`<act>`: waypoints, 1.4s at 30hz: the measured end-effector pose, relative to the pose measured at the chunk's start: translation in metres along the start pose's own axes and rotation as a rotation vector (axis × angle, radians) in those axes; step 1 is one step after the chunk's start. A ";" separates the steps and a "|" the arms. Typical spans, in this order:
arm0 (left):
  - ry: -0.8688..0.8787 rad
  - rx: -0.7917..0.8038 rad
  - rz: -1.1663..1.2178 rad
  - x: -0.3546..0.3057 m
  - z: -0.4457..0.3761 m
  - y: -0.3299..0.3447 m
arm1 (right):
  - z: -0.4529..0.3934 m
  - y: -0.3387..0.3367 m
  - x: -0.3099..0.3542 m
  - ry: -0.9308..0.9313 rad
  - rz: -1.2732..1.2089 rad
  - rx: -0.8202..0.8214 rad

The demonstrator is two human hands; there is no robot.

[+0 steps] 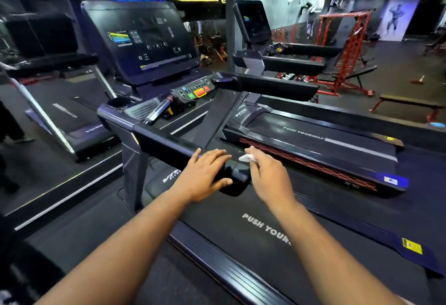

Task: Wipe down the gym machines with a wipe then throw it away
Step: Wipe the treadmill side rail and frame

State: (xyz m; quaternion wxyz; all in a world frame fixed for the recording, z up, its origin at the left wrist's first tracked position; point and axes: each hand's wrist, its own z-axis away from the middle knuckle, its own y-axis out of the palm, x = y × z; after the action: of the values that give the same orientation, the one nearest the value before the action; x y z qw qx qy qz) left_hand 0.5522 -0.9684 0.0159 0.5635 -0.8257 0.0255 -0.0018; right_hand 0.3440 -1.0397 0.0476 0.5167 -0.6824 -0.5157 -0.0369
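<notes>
A black treadmill stands in front of me, its left handrail (166, 144) running from the console toward me. My left hand (205, 172) rests on the near end of that handrail, fingers spread over the top and thumb under the end cap. Just to the right, my right hand (265, 174) pinches a small white wipe (246, 158) at its fingertips, held beside the rail's end. The treadmill's console screen (144, 41) and button panel (195, 90) lie further ahead. The belt (241, 208) reads "PUSH YOURSELF".
A second treadmill (313, 140) stands to the right, a third behind it. A mirror wall (48, 87) fills the left side. Red racks (342, 46) and a bench (407, 103) stand on the open floor at the far right.
</notes>
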 end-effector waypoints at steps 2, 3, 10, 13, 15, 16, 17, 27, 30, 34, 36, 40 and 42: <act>0.078 0.040 -0.031 0.019 -0.010 0.010 | -0.005 0.019 -0.006 -0.001 0.105 0.111; 0.122 0.045 -0.048 0.028 -0.015 0.016 | -0.004 0.030 -0.010 -0.025 0.150 0.155; 0.481 -0.038 -0.040 0.073 -0.035 0.042 | 0.029 0.077 -0.022 -0.120 0.537 0.142; 0.615 -0.063 -0.025 0.101 -0.038 0.050 | 0.029 0.086 -0.028 -0.025 0.678 -0.025; 0.692 -0.086 -0.017 0.125 -0.050 0.052 | 0.020 0.103 -0.013 0.160 0.711 -0.151; 0.708 -0.092 -0.009 0.135 -0.055 0.052 | 0.013 0.115 0.001 0.226 0.697 -0.193; 0.735 -0.086 0.015 0.147 -0.061 0.052 | 0.007 0.134 0.019 0.262 0.699 -0.211; 0.937 0.047 0.026 0.208 -0.091 0.038 | -0.011 0.164 0.046 0.617 0.743 -0.436; 0.959 0.074 0.048 0.216 -0.087 0.037 | -0.033 0.208 0.068 0.449 0.791 -0.353; 1.029 0.047 0.085 0.233 -0.092 0.039 | -0.005 0.234 0.059 0.324 0.848 -0.392; 1.058 0.036 0.074 0.237 -0.097 0.039 | 0.008 0.226 0.039 0.442 0.871 -0.522; 1.137 0.124 0.023 0.241 -0.109 0.040 | -0.017 0.232 0.035 0.681 0.716 -0.687; 1.154 0.168 0.025 0.247 -0.111 0.042 | -0.035 0.267 0.053 0.631 0.585 -0.691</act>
State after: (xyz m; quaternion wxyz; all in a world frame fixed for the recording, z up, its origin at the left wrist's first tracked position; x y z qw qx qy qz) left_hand 0.7933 -1.0979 0.0109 0.5218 -0.6434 0.3380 -0.4466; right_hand 0.5838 -1.0129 -0.0837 0.3810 -0.8829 -0.0827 -0.2617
